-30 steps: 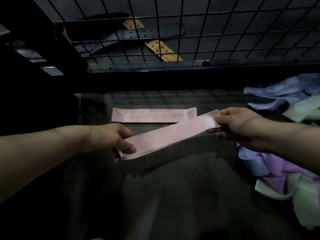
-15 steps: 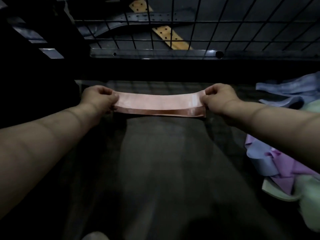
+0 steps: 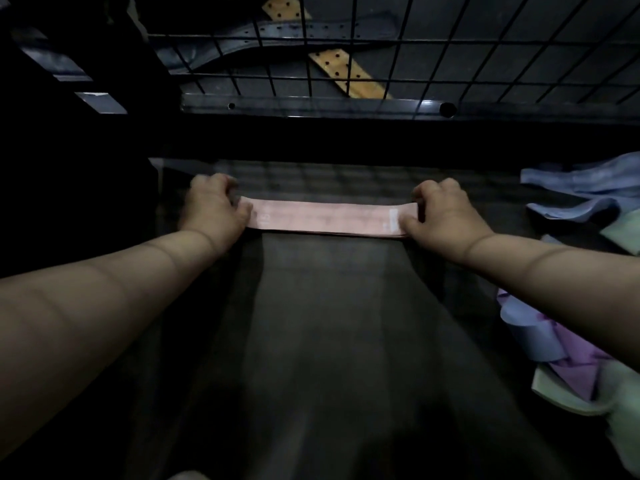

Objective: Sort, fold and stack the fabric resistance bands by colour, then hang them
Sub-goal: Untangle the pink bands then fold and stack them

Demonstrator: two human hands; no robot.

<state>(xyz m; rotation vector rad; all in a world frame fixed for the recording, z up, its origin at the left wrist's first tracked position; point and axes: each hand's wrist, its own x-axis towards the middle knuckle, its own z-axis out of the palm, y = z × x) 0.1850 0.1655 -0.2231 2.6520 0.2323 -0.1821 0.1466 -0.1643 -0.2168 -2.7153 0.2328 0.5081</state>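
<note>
The left hand (image 3: 214,211) and right hand (image 3: 445,214), fingers curled, each grip one end of the pink band (image 3: 325,220) lying flat on the table (image 3: 329,341).

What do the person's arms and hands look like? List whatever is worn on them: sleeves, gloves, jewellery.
The left forearm and right forearm are bare up to the frame edge, with no sleeves in view. The left hand and right hand wear no gloves. No watch, bracelet or ring shows, though the left hand is blurred and the light is dim.
</note>
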